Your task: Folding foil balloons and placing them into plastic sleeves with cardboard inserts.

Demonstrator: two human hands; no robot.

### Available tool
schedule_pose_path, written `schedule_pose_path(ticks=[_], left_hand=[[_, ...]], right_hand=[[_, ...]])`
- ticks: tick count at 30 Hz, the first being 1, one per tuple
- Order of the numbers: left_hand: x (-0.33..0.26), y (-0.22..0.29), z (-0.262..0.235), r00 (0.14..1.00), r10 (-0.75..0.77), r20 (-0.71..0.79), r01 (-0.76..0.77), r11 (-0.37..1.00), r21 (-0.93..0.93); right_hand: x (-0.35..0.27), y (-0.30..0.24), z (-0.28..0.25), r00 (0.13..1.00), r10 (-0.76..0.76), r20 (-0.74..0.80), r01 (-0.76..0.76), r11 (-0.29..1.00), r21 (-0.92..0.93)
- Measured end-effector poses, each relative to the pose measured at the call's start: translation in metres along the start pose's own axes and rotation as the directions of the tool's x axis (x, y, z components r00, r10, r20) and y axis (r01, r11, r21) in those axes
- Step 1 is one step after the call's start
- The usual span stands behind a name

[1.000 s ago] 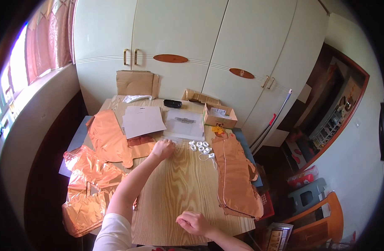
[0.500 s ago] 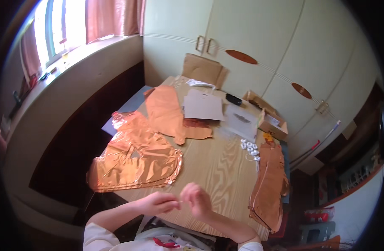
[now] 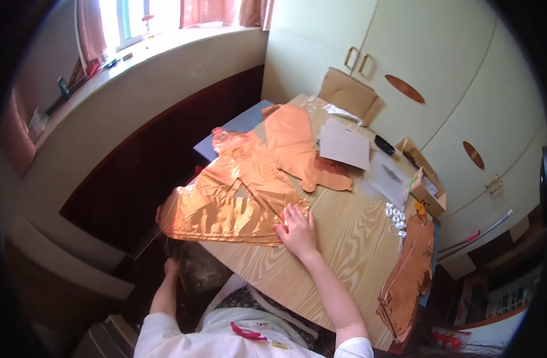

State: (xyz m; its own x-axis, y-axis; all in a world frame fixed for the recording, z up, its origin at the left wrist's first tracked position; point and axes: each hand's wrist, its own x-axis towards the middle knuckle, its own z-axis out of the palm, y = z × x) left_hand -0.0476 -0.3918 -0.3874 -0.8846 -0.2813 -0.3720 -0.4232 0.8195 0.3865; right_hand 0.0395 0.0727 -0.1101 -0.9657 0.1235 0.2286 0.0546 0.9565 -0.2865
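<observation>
A large flat copper-coloured foil balloon [image 3: 225,209], uninflated and creased, lies over the table's left edge. My right hand [image 3: 298,231] rests on its near right corner, palm down with fingers stretched out. Low beside the table's left edge, below the foil, is my left hand [image 3: 172,268]; its fingers are in shadow and I cannot make out whether they hold anything. Near it a see-through, dark-looking plastic piece [image 3: 202,271] shows under the table edge. A second flat copper foil piece [image 3: 290,140] lies beyond the first.
A grey-white card stack [image 3: 343,143], a black case [image 3: 384,145], an open cardboard box [image 3: 427,191] and several small white rolls [image 3: 395,213] lie toward the right. A folded copper foil piece [image 3: 407,277] lines the right edge. A brown chair back [image 3: 349,95] stands at the far end.
My hands, together above the near edge before, have parted. The right has come down onto the foil balloon; the left has dropped beside the table's left edge. The view has turned left.
</observation>
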Motion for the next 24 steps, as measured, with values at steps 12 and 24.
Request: schedule_pose_path(ticks=[12,24], left_hand=[[0.019,0.006,0.010,0.938,0.124,0.325,-0.169,0.979,0.114],[-0.216,0.266,-0.200,0.265,0.801,-0.536,-0.938,0.342,0.048]], right_hand=[[0.016,-0.028,-0.029,0.938,0.075,-0.338,0.022,0.962,0.272],[0.047,-0.092,-0.076,0.964,0.192,-0.186,0.028,0.621,0.783]])
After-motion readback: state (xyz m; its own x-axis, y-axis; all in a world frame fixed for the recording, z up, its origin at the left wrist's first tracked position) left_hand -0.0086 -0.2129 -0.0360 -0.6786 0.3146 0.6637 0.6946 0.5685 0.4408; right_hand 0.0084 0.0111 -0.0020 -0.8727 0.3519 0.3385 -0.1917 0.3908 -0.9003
